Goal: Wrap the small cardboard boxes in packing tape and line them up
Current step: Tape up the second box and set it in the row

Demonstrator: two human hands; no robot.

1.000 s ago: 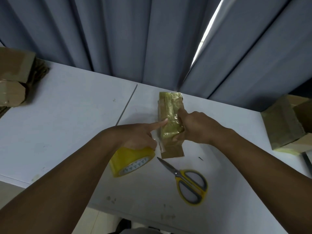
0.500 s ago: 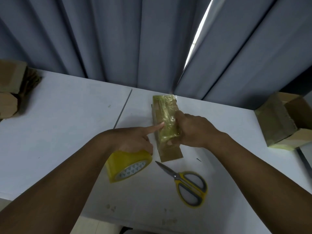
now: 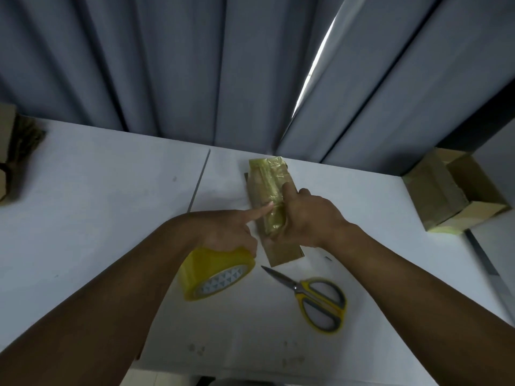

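A long narrow cardboard box (image 3: 269, 185), partly covered in yellowish packing tape, lies on the white table (image 3: 111, 196) near the curtain. My right hand (image 3: 309, 215) grips its near half, index finger stretched along the top. My left hand (image 3: 231, 229) holds the yellow tape roll (image 3: 214, 271) under curled fingers while its index finger presses the tape on the box's left side. The box's bare near end (image 3: 284, 253) shows below my hands.
Yellow-handled scissors (image 3: 312, 296) lie on the table just in front of the box. An open cardboard carton (image 3: 451, 190) stands at the right edge. More cardboard boxes (image 3: 7, 151) are stacked at the far left. A grey curtain (image 3: 195, 65) hangs behind the table.
My right index finger has slid further up the top of the box. The left index finger stays pressed on the tape, and the view has shifted slightly.
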